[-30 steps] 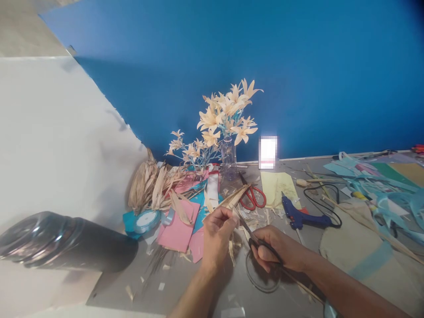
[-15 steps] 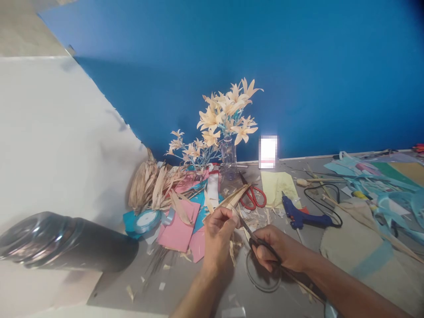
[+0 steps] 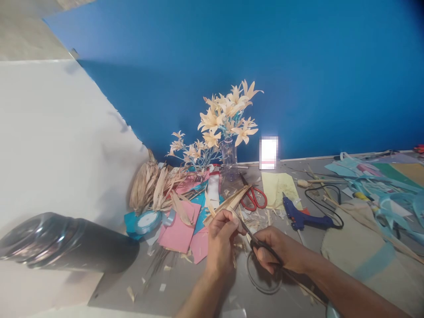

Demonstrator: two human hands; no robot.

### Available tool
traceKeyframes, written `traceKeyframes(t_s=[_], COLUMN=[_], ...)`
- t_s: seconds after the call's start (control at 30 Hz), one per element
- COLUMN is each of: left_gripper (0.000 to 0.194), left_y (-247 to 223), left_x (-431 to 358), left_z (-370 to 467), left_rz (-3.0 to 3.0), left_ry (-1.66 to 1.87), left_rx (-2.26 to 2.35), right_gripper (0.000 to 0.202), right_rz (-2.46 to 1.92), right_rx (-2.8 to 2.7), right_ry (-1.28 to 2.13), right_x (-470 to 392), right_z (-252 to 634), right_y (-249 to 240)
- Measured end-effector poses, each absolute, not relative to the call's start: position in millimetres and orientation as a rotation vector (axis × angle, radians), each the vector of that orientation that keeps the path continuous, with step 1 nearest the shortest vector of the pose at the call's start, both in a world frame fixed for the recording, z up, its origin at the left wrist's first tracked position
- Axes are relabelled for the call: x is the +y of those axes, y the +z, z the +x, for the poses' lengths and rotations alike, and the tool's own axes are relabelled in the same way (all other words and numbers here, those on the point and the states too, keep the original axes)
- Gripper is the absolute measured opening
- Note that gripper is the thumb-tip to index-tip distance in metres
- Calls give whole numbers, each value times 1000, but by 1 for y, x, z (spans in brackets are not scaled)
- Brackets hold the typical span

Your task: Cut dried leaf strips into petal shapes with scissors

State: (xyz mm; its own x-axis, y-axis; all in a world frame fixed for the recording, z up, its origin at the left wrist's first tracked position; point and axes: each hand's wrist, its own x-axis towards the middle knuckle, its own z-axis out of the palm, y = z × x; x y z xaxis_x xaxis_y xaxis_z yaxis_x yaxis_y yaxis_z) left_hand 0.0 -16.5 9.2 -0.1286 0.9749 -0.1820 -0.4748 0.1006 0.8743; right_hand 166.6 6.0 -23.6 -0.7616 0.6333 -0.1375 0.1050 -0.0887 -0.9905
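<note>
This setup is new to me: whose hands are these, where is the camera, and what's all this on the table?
There is no machine here, just a person's two bare hands. Every picture comes from one camera worn on that person's head, looking forward and down.

The right hand holds dark-handled scissors. The left hand seems to pinch a small pale piece, too small to make out clearly.

On the grey table lie red-handled scissors, a blue glue gun, pink sheets, a ribbon roll and scattered scraps. Toward the back, a clear bottle holds pale flowers.
</note>
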Motion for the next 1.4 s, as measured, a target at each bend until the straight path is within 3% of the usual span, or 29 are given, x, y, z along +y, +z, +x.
traceKeyframes(t_s=[0.37, 0.77, 1.17, 1.4], left_gripper=[12, 26, 30, 27], left_y=[5, 4, -5, -6], left_x=[-18, -17, -17, -18], left_z=[-1, 7, 8, 10], left_rz=[659, 542, 567, 605], left_ry=[1410, 1436, 1421, 1393], left_rx=[1030, 995, 991, 1007], right_gripper=[65, 60, 69, 50], right_rz=[-819, -833, -832, -1000], right_rx=[-1830, -1800, -1742, -1265], right_ry=[1902, 1892, 1906, 1778], right_x=[7, 8, 7, 10], right_z=[167, 169, 166, 156], right_y=[-24, -38, -30, -22])
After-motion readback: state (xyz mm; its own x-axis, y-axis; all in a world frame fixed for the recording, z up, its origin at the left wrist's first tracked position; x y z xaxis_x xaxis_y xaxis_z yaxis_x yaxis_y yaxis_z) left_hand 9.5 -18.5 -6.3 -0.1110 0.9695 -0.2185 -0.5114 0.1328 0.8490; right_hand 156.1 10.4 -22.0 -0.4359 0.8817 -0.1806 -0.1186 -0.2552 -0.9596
